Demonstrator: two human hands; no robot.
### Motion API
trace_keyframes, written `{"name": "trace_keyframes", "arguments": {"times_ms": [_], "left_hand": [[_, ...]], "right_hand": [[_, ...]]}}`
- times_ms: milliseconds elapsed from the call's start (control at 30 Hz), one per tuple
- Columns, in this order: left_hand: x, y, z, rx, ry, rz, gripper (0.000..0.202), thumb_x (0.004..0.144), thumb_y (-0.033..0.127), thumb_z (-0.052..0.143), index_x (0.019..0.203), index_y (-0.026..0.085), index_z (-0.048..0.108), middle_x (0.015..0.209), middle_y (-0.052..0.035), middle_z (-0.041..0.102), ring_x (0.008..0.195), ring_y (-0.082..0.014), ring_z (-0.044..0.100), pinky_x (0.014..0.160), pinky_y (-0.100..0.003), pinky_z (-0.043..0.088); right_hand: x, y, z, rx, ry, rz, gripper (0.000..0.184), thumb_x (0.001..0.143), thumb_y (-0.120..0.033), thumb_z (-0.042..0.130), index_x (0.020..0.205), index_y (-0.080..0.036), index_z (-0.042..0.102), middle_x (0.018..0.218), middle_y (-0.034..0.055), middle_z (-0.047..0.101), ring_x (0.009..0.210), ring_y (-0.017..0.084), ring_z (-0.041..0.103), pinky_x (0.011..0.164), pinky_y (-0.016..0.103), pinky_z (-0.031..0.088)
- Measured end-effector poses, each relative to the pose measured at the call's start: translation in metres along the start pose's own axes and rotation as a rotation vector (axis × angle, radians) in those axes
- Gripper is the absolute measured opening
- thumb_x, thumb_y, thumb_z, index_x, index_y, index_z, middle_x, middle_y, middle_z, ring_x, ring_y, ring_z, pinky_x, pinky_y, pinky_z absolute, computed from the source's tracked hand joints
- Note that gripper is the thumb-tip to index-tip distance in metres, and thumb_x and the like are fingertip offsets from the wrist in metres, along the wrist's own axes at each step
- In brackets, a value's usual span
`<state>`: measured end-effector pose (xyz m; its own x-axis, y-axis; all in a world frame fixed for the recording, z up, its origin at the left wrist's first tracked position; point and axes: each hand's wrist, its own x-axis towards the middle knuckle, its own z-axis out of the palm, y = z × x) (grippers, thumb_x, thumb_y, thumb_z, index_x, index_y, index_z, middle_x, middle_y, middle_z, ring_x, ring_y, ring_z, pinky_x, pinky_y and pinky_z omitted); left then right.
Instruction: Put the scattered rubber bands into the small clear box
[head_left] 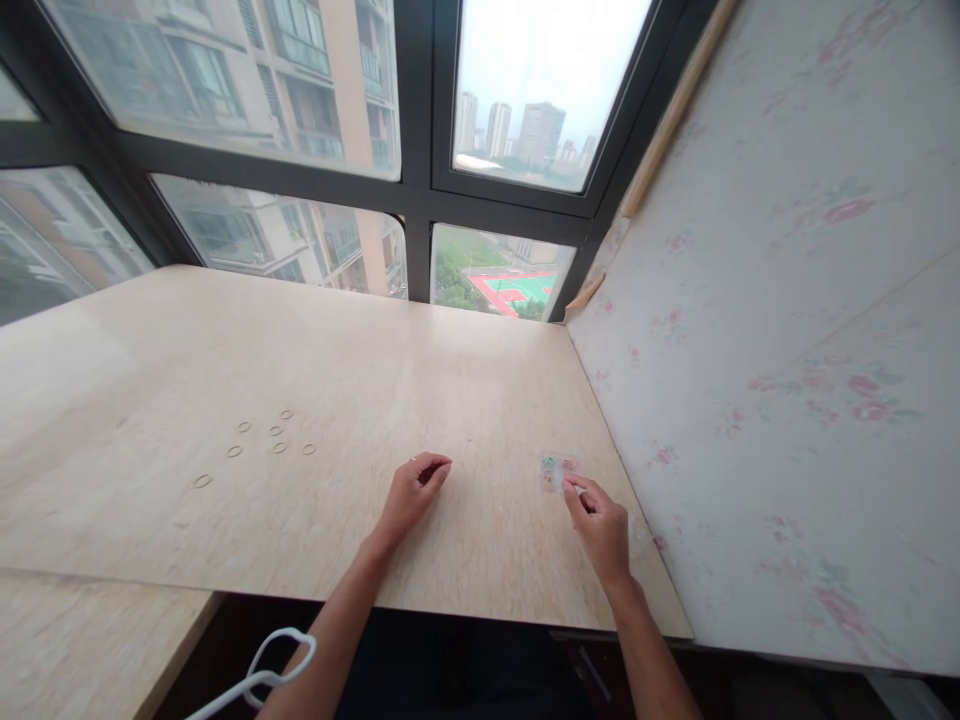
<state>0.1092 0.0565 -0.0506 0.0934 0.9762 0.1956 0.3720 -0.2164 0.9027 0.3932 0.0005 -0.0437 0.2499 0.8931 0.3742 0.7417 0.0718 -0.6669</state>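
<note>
My left hand (420,487) rests on the tabletop near the middle, its fingers curled in and thumb pressed to the forefinger; whatever may be between them is hidden. To the right, a small clear plastic box (551,467) with small green and red bits inside lies on the table. My right hand (598,515) is at the box's near right corner, thumb and forefinger pinched together there. I cannot make out what is in that pinch. Several thin yellowish rings (279,447), like rubber bands, lie scattered on the left, well apart from both hands.
The pale marbled tabletop (480,390) reaches back to a dark-framed window (420,200). A flower-patterned wall (787,330) borders the right side. Something transparent (639,537) lies beside the right wrist, near the wall. A white looped cord (281,655) shows at the lower left.
</note>
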Motion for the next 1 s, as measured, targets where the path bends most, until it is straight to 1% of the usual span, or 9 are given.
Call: {"name": "trace_keyframes", "arguments": {"times_ms": [200,400,467,533,600,667,800,900,1000], "left_hand": [[0.000,-0.001,0.000,-0.018,0.008,-0.027,0.021,0.085,0.034,0.052,0.086,0.018,0.067,0.085,-0.0049,0.069,0.079,-0.0179,0.063,0.069,-0.029,0.050],[0.002,-0.001,0.000,-0.065,-0.015,-0.068,0.023,0.083,0.036,0.054,0.084,0.017,0.067,0.081,-0.0048,0.068,0.073,-0.0161,0.062,0.066,-0.028,0.050],[0.005,-0.002,-0.006,-0.118,-0.037,-0.108,0.023,0.082,0.036,0.055,0.085,0.016,0.066,0.076,-0.0038,0.067,0.067,-0.0147,0.061,0.061,-0.026,0.050],[0.011,-0.003,-0.018,-0.128,-0.027,-0.141,0.023,0.080,0.037,0.057,0.085,0.016,0.066,0.072,-0.0028,0.066,0.062,-0.0134,0.059,0.058,-0.025,0.049],[0.019,-0.005,-0.038,-0.062,0.011,-0.154,0.024,0.078,0.037,0.058,0.085,0.016,0.066,0.071,-0.0026,0.066,0.059,-0.0129,0.058,0.057,-0.025,0.048],[0.029,-0.008,-0.067,0.062,0.045,-0.162,0.025,0.078,0.037,0.057,0.086,0.015,0.066,0.072,-0.0029,0.066,0.060,-0.0132,0.058,0.057,-0.025,0.047],[0.050,-0.018,-0.140,0.438,0.087,-0.184,0.025,0.077,0.035,0.054,0.086,0.015,0.067,0.078,-0.0037,0.068,0.068,-0.0152,0.060,0.063,-0.025,0.046],[0.062,-0.026,-0.194,0.741,0.052,-0.258,0.019,0.072,0.029,0.057,0.080,0.015,0.067,0.082,-0.0051,0.069,0.075,-0.0177,0.062,0.068,-0.025,0.045],[0.069,-0.031,-0.230,0.936,-0.022,-0.357,0.015,0.068,0.029,0.060,0.074,0.017,0.065,0.083,-0.0056,0.070,0.078,-0.0200,0.062,0.066,-0.025,0.043]], "right_hand": [[-0.025,0.000,0.005,0.025,-0.181,-0.104,0.037,0.090,-0.044,0.046,0.086,-0.017,0.071,0.050,-0.0029,0.051,0.044,0.011,0.045,0.048,0.020,0.039],[-0.022,0.000,0.005,0.053,-0.209,-0.099,0.037,0.089,-0.046,0.047,0.084,-0.017,0.070,0.049,-0.0032,0.050,0.044,0.011,0.047,0.047,0.021,0.039],[-0.022,0.000,0.004,0.072,-0.231,-0.105,0.036,0.089,-0.046,0.048,0.083,-0.017,0.070,0.050,-0.0029,0.050,0.044,0.012,0.048,0.046,0.021,0.039],[-0.023,0.001,0.004,0.084,-0.249,-0.110,0.037,0.089,-0.047,0.048,0.083,-0.018,0.070,0.050,-0.0027,0.051,0.045,0.012,0.048,0.046,0.021,0.039],[-0.024,0.003,0.004,0.087,-0.253,-0.112,0.037,0.089,-0.048,0.048,0.084,-0.018,0.070,0.050,-0.0025,0.051,0.044,0.012,0.049,0.045,0.021,0.040],[-0.024,0.005,0.004,0.081,-0.251,-0.118,0.038,0.088,-0.049,0.048,0.085,-0.019,0.070,0.050,-0.0021,0.053,0.045,0.012,0.051,0.045,0.021,0.041],[-0.024,0.007,0.006,0.056,-0.242,-0.141,0.041,0.089,-0.052,0.046,0.084,-0.019,0.070,0.052,-0.0010,0.056,0.044,0.013,0.052,0.046,0.021,0.043],[-0.023,0.006,0.005,0.042,-0.237,-0.157,0.042,0.089,-0.053,0.045,0.083,-0.020,0.070,0.051,-0.0008,0.056,0.043,0.013,0.052,0.046,0.021,0.043],[-0.024,0.005,0.005,0.035,-0.239,-0.159,0.041,0.089,-0.052,0.045,0.083,-0.020,0.070,0.052,-0.0007,0.057,0.045,0.013,0.053,0.048,0.021,0.043]]}}
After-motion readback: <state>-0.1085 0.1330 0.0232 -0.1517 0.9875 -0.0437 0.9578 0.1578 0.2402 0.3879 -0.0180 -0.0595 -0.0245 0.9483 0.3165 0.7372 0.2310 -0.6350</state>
